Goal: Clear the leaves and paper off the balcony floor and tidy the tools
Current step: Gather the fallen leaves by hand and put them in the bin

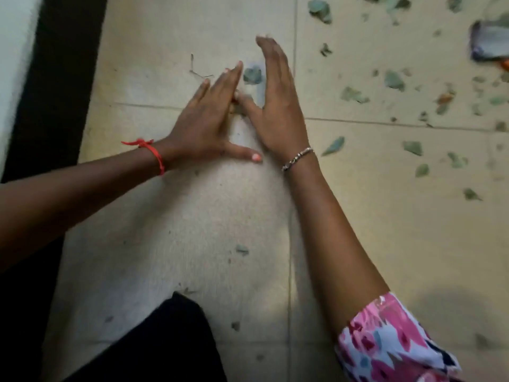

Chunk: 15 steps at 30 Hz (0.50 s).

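With palms flat and fingers spread, the left hand (205, 125) and right hand (278, 106) corral a green leaf (252, 75), seemingly to scoop it off the tiled floor (192, 216).

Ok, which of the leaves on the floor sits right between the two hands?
The grey-green leaf just past the left hand's fingertips, beside the right hand. The other leaves lie scattered off to the right, and one small piece lies nearer the person.

Both arms reach forward, the left hand (203, 125) and right hand (278, 106) flat, fingers straight and together, angled inward so the fingertips nearly meet.
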### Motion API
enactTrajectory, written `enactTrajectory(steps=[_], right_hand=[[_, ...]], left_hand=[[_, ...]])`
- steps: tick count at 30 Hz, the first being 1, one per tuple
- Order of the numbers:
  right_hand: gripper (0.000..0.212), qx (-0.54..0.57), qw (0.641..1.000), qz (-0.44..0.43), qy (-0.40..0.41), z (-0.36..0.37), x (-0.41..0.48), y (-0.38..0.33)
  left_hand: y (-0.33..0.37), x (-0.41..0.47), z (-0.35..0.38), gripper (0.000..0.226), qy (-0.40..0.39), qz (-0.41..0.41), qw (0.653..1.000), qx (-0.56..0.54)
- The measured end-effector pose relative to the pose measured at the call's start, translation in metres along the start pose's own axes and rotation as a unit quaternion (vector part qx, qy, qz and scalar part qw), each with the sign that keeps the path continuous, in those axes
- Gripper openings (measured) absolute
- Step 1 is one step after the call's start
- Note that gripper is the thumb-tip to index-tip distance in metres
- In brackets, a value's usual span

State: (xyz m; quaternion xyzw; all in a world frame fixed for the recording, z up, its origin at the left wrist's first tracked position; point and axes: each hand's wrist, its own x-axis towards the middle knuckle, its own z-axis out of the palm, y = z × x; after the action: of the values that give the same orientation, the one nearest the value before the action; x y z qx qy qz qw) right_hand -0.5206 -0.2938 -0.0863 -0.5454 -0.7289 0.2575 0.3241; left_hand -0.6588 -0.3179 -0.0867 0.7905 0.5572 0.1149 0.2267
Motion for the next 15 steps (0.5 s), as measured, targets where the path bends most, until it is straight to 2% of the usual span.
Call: enactTrajectory(steps=[2, 4, 8, 12, 15], right_hand=[[0.057, 0.008, 0.998, 0.033, 0.06, -0.023, -0.022, -0.001], [0.051, -0.019, 0.988, 0.076, 0.131, -0.045, -0.047, 0.009], [0.046, -0.11, 0.938, 0.209, 0.253, -0.091, -0.1, 0.043], [0.056, -0.211, 0.872, 0.341, 0.282, -0.122, -0.141, 0.064], [0.063, -0.263, 0.818, 0.416, 0.297, -0.14, -0.167, 0.08]], left_hand=[[0.008, 0.0, 0.001, 0.141, -0.004, -0.029, 0.999, -0.018], [0.019, 0.003, 0.008, 0.13, 0.006, -0.035, 0.999, -0.041], [0.058, 0.004, 0.036, 0.113, 0.007, 0.029, 0.995, -0.09], [0.087, -0.003, 0.047, 0.109, -0.009, 0.034, 0.988, -0.148], [0.101, -0.005, 0.054, 0.104, -0.01, 0.035, 0.989, -0.145]])
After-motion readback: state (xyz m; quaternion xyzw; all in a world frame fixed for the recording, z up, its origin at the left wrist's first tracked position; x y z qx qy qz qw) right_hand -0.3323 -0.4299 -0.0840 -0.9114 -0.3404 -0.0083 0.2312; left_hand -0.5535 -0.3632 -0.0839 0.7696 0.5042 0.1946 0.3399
